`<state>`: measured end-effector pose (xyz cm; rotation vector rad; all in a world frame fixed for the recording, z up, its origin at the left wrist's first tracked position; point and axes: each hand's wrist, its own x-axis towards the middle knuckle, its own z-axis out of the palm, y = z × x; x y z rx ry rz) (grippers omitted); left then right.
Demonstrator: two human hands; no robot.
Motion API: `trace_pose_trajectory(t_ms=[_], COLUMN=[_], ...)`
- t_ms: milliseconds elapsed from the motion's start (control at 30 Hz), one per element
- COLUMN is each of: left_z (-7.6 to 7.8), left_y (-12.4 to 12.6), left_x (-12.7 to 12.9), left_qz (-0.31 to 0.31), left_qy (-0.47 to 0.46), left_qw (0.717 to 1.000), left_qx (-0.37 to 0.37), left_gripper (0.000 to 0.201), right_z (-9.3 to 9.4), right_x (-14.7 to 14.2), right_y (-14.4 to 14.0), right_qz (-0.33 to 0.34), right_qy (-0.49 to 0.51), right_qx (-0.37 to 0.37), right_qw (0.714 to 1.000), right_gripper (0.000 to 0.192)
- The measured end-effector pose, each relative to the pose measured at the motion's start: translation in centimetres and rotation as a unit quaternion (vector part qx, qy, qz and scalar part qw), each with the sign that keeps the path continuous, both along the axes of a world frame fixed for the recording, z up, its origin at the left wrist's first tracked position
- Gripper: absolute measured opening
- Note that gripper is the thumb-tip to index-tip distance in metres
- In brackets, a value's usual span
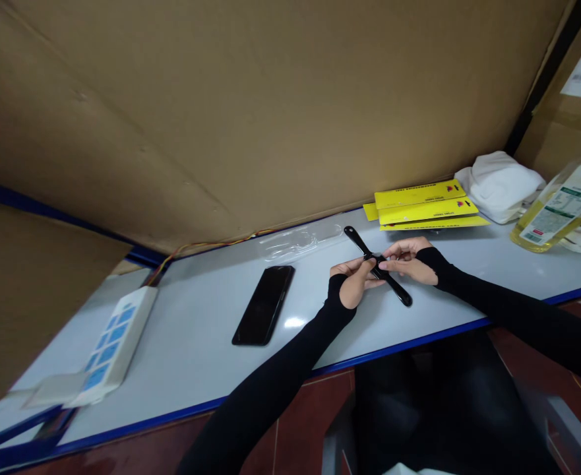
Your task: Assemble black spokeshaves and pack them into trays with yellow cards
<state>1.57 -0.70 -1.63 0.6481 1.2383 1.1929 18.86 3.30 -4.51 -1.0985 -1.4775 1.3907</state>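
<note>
Over the table, both my hands hold a long, glossy black tool (397,289) by its middle. It lies slantwise, with a hole in its far end and a rounded near end; its exact kind is not plain. My left hand (353,282) is closed on it from the left, thumb on top. From the right, my right hand (411,259) pinches the same middle part, which the fingers partly cover. Beyond my left hand lies a clear plastic blister shell (303,243). Yellow printed cards (426,211) are stacked beyond my right hand.
A black phone (264,305) lies left of my hands on the white table (186,343). Farther left is a white power strip (119,346). White cloth (500,185) and a bottle of yellow liquid (560,204) stand at the right. A cardboard wall (270,105) closes off the back.
</note>
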Motion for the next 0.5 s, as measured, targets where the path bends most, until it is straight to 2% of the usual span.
trace_pose_trajectory(t_ms=[100, 400, 500], left_z=[-0.1, -1.7, -1.9], left_y=[0.1, 0.2, 0.2], left_x=[0.0, -0.3, -0.4], left_qz=[0.004, -0.009, -0.012], left_qy=[0.004, -0.009, -0.013], left_qw=[1.000, 0.999, 0.998], left_qx=[0.000, 0.046, 0.058], left_gripper=[0.004, 0.034, 0.038], right_z=[-0.1, -0.1, 0.2], right_x=[0.0, 0.3, 0.2], right_y=[0.1, 0.1, 0.0], right_qz=[0.013, 0.026, 0.025], right_qy=[0.004, 0.002, 0.009], right_qx=[0.010, 0.022, 0.019], right_qw=[1.000, 0.999, 0.999], right_gripper=[0.055, 0.052, 0.051])
